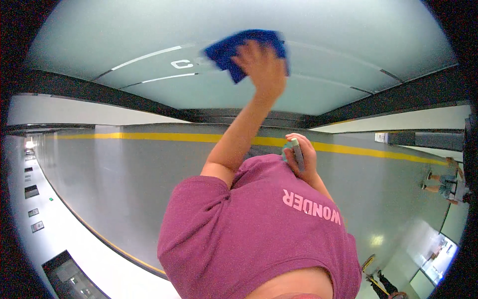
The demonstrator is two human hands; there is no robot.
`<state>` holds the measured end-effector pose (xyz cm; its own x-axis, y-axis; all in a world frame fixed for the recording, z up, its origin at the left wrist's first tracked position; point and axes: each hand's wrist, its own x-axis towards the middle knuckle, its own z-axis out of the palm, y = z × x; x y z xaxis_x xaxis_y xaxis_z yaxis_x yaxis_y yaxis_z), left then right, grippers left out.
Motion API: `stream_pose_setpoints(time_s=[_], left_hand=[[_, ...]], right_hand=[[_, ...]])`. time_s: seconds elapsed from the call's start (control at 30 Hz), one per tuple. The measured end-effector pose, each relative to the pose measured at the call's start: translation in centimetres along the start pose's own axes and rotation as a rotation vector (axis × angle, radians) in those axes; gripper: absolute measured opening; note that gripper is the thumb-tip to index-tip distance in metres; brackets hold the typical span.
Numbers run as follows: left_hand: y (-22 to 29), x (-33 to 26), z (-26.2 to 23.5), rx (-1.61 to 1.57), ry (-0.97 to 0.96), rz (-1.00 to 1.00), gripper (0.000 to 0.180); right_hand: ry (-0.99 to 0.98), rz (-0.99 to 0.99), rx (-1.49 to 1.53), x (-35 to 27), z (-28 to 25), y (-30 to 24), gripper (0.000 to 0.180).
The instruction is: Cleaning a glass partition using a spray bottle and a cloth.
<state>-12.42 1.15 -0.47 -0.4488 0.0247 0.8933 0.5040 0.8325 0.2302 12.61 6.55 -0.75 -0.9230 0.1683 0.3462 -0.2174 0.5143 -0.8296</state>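
Observation:
A blue cloth [226,54] lies against a large pale greenish panel [318,60]. My left hand [264,67] presses the cloth to that surface, fingers spread and a little blurred. White strips and a white printed mark show on the panel to the left of the cloth. My right hand [308,152], held close to my body, is closed round a slim grey stick-like object with a pale green end [297,152]. Something teal shows behind it at the fingers; I cannot make out its kind.
Black frame edges [134,97] border the panel. A yellow line [174,136] runs along the grey floor [159,169]. Another person [445,182] is at the far right, and part of a person [388,288] shows at the lower right. Framed pictures hang on a white wall [74,214] at left.

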Motion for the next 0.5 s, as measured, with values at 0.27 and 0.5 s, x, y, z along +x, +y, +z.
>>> stream_pose_setpoints(time_s=[0.27, 0.5], left_hand=[[8.5, 0.6, -1.7, -0.366, -0.191, 0.392, 0.046], [3.2, 1.0, -1.5, -0.210, -0.151, 0.461, 0.045]], right_hand=[[0.069, 0.132, 0.015, -2.2, -0.6, 1.1, 0.031], [-0.029, 0.091, 0.015, -1.1, 0.6, 0.4, 0.030]])
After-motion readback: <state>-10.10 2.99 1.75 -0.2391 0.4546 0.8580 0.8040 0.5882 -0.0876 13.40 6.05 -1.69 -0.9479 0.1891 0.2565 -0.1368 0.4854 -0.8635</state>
